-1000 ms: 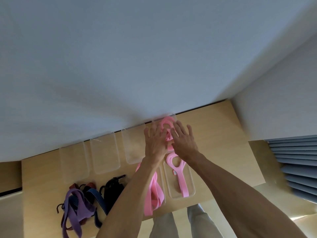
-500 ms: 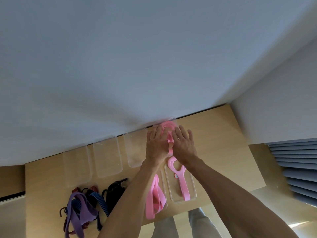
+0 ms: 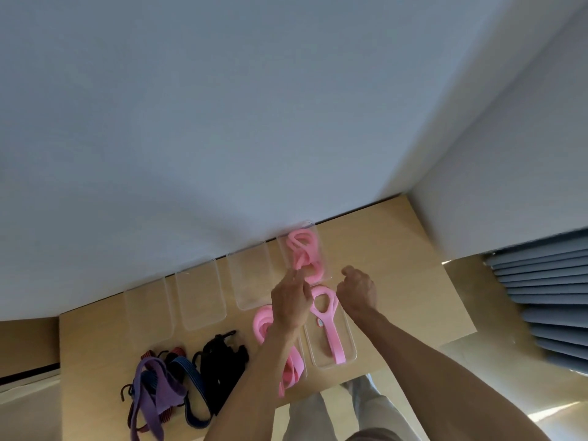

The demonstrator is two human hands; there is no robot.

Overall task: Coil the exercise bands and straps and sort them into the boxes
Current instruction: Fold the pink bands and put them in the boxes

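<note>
Wooden table [image 3: 397, 281] against pale wall. Pink coil [image 3: 304, 253] in far box [image 3: 319, 246], just beyond both hands. Left hand [image 3: 291, 302] loosely extended, empty, nearer uncoiled pile [image 3: 178, 377] at near left. Right hand [image 3: 358, 289] curled, holding nothing visible.

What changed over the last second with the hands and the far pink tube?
Both hands came off the coiled pink tube in the far box and pulled back toward the person. The left hand is loose; the right hand has its fingers curled on nothing. The tube stayed in the box. The loose straps and other boxes stayed put.
</note>
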